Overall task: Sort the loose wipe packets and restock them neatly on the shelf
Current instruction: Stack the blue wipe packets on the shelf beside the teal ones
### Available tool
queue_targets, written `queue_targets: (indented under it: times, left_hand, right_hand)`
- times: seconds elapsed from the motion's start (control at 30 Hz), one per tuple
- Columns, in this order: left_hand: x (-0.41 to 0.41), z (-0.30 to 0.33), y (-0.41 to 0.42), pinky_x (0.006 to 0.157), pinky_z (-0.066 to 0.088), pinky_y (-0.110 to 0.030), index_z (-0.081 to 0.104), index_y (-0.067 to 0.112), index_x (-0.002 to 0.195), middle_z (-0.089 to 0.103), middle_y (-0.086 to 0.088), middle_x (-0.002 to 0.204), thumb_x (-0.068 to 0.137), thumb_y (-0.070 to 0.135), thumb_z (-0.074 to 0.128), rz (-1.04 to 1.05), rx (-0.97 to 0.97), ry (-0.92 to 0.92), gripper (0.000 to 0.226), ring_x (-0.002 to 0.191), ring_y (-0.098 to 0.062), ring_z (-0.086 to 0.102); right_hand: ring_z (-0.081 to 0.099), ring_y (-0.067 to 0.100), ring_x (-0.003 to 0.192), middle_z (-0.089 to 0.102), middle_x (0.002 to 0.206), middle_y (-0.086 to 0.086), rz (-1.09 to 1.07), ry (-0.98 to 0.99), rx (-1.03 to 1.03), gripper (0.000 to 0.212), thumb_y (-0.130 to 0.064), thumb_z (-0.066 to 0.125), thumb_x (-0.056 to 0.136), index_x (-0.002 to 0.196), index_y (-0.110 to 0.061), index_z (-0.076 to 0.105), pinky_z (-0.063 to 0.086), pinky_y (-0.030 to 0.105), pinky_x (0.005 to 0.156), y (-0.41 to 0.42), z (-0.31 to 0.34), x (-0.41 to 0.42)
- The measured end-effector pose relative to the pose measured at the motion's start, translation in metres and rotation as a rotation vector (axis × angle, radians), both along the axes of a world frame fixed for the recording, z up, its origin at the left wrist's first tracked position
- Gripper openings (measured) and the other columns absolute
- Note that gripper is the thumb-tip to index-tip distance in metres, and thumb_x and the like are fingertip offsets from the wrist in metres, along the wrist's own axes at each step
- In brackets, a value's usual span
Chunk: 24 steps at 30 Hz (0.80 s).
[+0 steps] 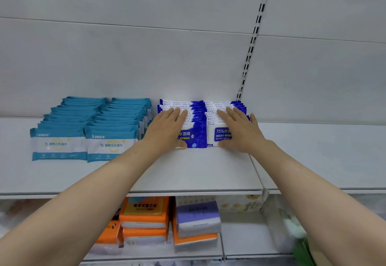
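Two rows of blue-and-white alcohol wipe packets [197, 134] stand overlapped on the white shelf [188, 173], running back to the wall. My left hand [167, 127] lies flat on the left row with straight fingers, thumb at the front packet's lower edge. On the right row rests my right hand [238, 129], also flat, its thumb low at the front of the row. To the left stand two rows of teal-and-white wipe packets [112, 142], untouched.
A slotted upright [253, 40] runs up the back wall at the right. The shelf's right part [313, 150] is bare. On the lower shelf lie orange tissue packs [146, 215] and a purple-and-white pack [197, 217].
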State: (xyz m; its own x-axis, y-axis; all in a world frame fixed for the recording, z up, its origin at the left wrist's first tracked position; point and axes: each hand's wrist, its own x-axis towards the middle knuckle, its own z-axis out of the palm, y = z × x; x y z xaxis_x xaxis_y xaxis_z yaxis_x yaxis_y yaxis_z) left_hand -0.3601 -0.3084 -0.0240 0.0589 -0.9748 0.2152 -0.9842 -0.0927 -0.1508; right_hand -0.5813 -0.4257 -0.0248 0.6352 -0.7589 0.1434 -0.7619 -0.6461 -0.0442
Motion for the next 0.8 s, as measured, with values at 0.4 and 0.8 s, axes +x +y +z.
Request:
queue_targets:
  times: [0.4,0.8]
  left_hand:
    - [-0.007,0.002,-0.002,0.119,0.016,-0.038,0.009,0.014,0.154,0.014,-0.009,0.161,0.081,0.061,0.063,0.024,0.008,0.016,0.103,0.148,-0.026,0.014]
    - [0.001,0.019,0.023,0.121,0.006,-0.043,0.011,0.016,0.154,0.016,-0.007,0.16,0.077,0.065,0.064,0.023,-0.049,0.009,0.105,0.148,-0.023,0.012]
  right_hand:
    - [0.002,0.02,0.151,0.009,0.164,-0.002,0.032,-0.024,0.011,0.1,-0.056,0.069,0.079,0.155,-0.034,0.009,0.015,0.054,0.12,-0.005,-0.001,-0.002]
    - [0.004,0.02,0.151,0.01,0.164,-0.002,-0.03,-0.013,-0.015,0.092,-0.065,0.057,0.081,0.155,-0.033,0.013,0.004,0.057,0.119,0.014,0.036,0.021]
